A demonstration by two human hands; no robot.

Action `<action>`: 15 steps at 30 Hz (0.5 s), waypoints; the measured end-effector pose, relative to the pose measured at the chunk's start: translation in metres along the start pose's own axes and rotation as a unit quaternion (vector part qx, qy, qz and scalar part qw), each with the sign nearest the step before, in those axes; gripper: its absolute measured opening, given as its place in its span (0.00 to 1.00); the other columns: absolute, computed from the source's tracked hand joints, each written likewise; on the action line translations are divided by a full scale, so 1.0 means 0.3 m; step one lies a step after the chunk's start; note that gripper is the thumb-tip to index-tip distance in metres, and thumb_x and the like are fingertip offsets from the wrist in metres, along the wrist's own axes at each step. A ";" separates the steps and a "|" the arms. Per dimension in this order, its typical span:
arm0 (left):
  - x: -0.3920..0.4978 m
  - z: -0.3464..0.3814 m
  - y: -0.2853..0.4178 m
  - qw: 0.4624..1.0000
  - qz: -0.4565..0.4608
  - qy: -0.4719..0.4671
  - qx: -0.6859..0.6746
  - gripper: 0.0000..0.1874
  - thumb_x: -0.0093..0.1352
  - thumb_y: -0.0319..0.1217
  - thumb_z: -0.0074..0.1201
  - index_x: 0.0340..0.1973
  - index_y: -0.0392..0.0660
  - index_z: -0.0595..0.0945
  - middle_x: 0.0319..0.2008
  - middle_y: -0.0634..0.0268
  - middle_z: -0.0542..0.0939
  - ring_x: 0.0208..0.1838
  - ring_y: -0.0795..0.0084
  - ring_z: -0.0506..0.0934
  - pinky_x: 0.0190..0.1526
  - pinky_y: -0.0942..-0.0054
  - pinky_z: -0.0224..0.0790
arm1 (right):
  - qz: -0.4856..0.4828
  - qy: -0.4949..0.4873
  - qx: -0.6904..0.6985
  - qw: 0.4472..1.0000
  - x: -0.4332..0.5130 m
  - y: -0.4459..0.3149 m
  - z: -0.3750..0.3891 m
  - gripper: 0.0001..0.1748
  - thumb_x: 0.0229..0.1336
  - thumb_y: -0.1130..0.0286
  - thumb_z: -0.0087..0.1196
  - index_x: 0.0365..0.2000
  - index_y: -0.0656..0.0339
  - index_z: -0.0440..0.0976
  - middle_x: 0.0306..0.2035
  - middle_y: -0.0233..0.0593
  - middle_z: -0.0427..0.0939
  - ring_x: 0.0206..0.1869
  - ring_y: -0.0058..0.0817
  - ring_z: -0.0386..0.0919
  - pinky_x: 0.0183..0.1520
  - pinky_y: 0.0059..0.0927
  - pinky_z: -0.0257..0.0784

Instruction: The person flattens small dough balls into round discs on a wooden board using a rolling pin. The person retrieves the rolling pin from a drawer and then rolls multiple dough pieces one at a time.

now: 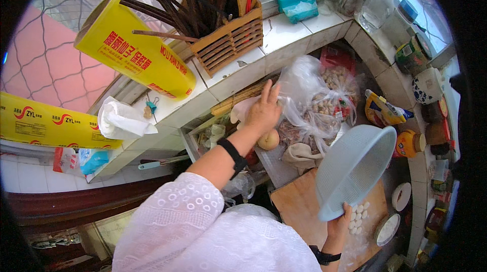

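My right hand [338, 220] grips the rim of a light blue mesh basket [352, 169], tilted on its side above a wooden board [296, 199]. Several small white dough pieces [357, 218] lie on the board below it. My left hand [264, 114] reaches over the counter with its fingers apart, close to a round yellowish fruit or vegetable [269, 139] and a pale item partly behind the hand. Knotted clear plastic bags [304, 82] of food lie just past my left hand. A beige cloth [300, 156] rests between the bags and the board.
A white bowl of white powder [387, 230] and another bowl [401, 196] stand beside the board. On the tiled ledge [236, 66] are a chopstick basket [232, 40], a yellow wrap roll [137, 51] and a tissue pack [298, 4]. Jars [437, 133] line the right ledge.
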State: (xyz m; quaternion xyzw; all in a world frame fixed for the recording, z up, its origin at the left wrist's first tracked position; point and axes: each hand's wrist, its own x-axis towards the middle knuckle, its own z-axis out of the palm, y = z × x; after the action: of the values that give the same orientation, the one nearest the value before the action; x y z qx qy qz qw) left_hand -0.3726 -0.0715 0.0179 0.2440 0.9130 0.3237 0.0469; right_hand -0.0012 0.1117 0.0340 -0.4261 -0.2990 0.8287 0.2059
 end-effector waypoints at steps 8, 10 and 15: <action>0.057 -0.144 -0.212 0.978 -0.192 -0.051 0.067 0.24 0.73 0.46 0.36 0.55 0.45 0.76 0.57 0.50 0.75 0.52 0.41 0.76 0.59 0.53 0.65 | -0.012 -0.067 -0.036 0.997 0.137 -0.076 0.233 0.28 0.64 0.61 0.49 0.61 0.60 0.62 0.56 0.37 0.71 0.51 0.29 0.74 0.50 0.32 0.71; 0.070 -0.151 -0.207 0.974 -0.212 -0.071 0.041 0.24 0.73 0.45 0.33 0.52 0.45 0.77 0.52 0.50 0.79 0.54 0.44 0.76 0.58 0.53 0.65 | -0.014 -0.074 -0.038 0.996 0.183 -0.084 0.317 0.27 0.65 0.57 0.50 0.59 0.59 0.64 0.50 0.34 0.75 0.41 0.23 0.76 0.39 0.24 0.73; 0.088 -0.074 -0.219 0.963 -0.239 -0.123 0.019 0.24 0.74 0.45 0.30 0.53 0.49 0.78 0.54 0.52 0.78 0.57 0.47 0.74 0.59 0.53 0.64 | 0.012 -0.072 -0.081 0.994 0.168 -0.026 0.423 0.23 0.67 0.56 0.49 0.57 0.56 0.68 0.33 0.29 0.78 0.32 0.19 0.74 0.32 0.18 0.69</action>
State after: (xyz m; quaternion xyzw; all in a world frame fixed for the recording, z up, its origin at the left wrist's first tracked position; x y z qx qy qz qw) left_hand -0.4284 -0.1156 -0.0030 0.0571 0.9380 0.2528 0.2301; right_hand -0.1336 0.1069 0.0679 -0.3842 -0.3746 0.8324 0.1388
